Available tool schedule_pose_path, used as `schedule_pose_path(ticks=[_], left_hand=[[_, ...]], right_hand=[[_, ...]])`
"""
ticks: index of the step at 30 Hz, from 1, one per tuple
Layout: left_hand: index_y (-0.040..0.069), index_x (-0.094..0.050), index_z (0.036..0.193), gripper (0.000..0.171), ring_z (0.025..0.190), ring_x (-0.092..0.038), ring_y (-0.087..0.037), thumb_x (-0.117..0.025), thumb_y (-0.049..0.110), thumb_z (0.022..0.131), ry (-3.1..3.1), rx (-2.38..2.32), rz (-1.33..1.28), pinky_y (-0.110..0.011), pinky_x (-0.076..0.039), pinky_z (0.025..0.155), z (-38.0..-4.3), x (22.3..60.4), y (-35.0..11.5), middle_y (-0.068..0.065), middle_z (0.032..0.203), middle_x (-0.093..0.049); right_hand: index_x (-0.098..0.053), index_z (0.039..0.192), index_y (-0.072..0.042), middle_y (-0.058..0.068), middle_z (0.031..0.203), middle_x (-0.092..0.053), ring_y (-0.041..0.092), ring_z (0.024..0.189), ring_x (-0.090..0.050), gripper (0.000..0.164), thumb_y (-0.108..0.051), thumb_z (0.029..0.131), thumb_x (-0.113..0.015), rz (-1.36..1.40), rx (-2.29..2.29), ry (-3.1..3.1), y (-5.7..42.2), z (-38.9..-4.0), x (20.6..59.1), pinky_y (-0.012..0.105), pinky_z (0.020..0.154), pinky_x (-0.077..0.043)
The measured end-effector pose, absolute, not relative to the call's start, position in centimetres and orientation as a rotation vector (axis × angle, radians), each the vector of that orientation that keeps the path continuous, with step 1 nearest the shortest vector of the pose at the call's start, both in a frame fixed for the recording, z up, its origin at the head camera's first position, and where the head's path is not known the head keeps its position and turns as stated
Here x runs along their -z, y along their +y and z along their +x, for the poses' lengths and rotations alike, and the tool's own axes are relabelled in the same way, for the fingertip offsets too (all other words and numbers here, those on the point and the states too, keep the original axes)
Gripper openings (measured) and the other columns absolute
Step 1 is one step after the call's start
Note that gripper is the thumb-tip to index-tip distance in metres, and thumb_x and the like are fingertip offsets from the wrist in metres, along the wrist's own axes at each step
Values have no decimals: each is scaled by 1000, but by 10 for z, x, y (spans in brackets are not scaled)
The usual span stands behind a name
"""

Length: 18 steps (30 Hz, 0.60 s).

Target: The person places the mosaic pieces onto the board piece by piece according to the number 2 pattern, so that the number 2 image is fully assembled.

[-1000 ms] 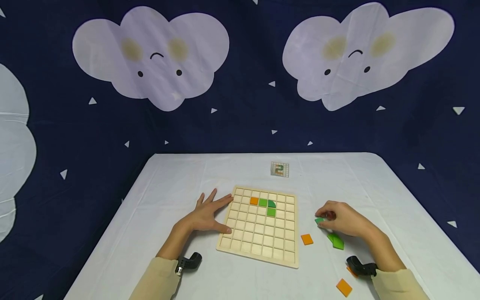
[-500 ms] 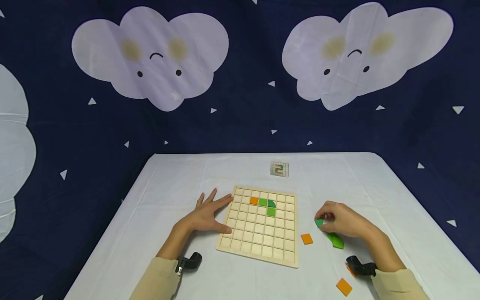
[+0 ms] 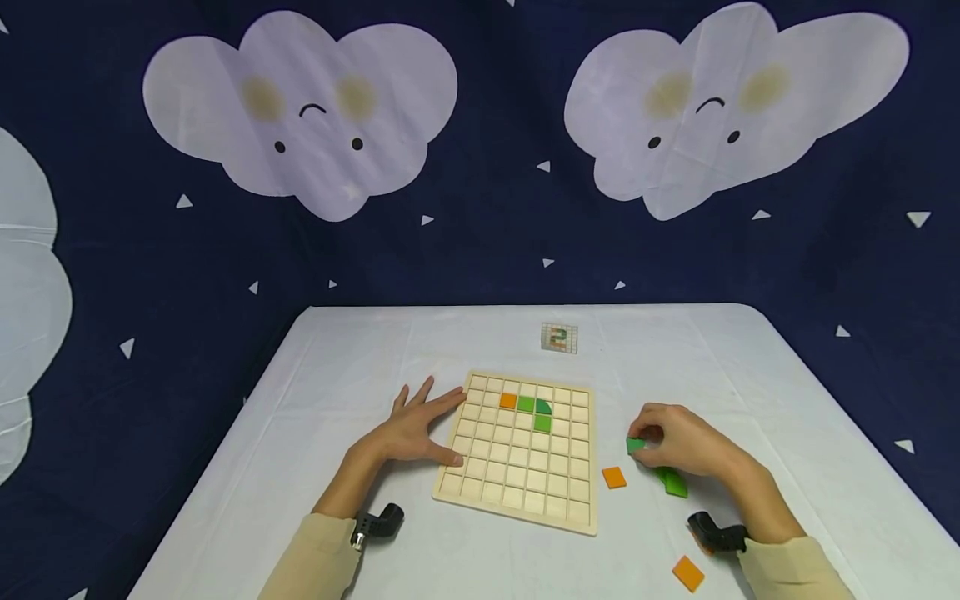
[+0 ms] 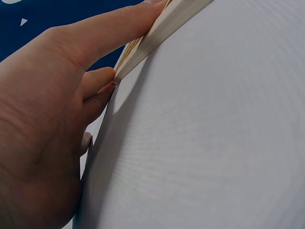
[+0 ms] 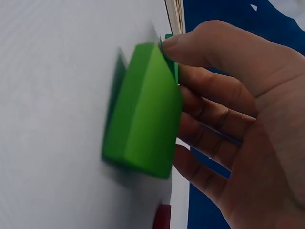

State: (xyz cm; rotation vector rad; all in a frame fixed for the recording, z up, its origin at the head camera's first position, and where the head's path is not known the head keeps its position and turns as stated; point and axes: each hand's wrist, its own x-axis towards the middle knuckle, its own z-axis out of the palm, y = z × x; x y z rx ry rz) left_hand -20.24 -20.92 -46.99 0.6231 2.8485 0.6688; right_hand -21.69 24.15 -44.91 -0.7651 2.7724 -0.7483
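My left hand (image 3: 416, 429) lies with fingers spread at the left side of a wooden grid board (image 3: 517, 477), thumb and forefinger touching its frame. In the left wrist view, the thumb rests on the board's edge. Beyond the board's right side, my right hand (image 3: 678, 437) pinches a dark green tile (image 3: 635, 446) between thumb and fingers, low over the cloth. Light green tiles (image 3: 677, 484) lie just beneath that hand; one light green tile (image 5: 155, 114) looms large in the right wrist view. In the grid sit an orange square (image 3: 508, 402), green squares (image 3: 542, 423) and a dark green rounded tile (image 3: 543, 407).
An orange tile (image 3: 613, 477) lies between board and right hand. Another orange tile (image 3: 687, 574) is nearer the front, with one more partly hidden under the right wrist camera (image 3: 716, 533). A small pattern card (image 3: 559, 338) showing a 2 lies behind the board on the white tablecloth (image 3: 420, 333).
The dark green tile in my right hand has turned and shifted slightly left, showing more of its face. My left hand and the board have stayed put.
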Motion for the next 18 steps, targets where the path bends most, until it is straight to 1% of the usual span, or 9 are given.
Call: schedule_pose_path(ticks=[6, 12, 18], left_hand=[[31, -32, 151, 109, 145, 4, -27, -73, 75, 60, 2840, -677, 626, -54, 12, 110, -202, 469, -209, 17, 154, -24], [32, -32, 151, 109, 145, 3, -27, -72, 75, 59, 2850, -672, 625, -54, 11, 111, -202, 470, -209, 17, 154, -24], [32, -32, 151, 109, 145, 3, -28, -72, 75, 60, 2855, -660, 626, -54, 11, 111, -202, 469, -209, 16, 154, -24]], right_hand=[[-70, 91, -23, -12, 87, -61, 9, 79, -56, 21, -25, 74, -82, -762, 794, 2761, 235, -219, 451, 26, 71, -50], [-69, 91, -23, -12, 86, -61, 9, 77, -55, 20, -24, 75, -81, -832, 820, 2746, 227, -219, 451, 25, 68, -49], [-70, 91, -23, -11, 85, -60, 11, 75, -54, 20, -21, 75, -81, -843, 820, 2744, 216, -218, 449, 24, 66, -48]])
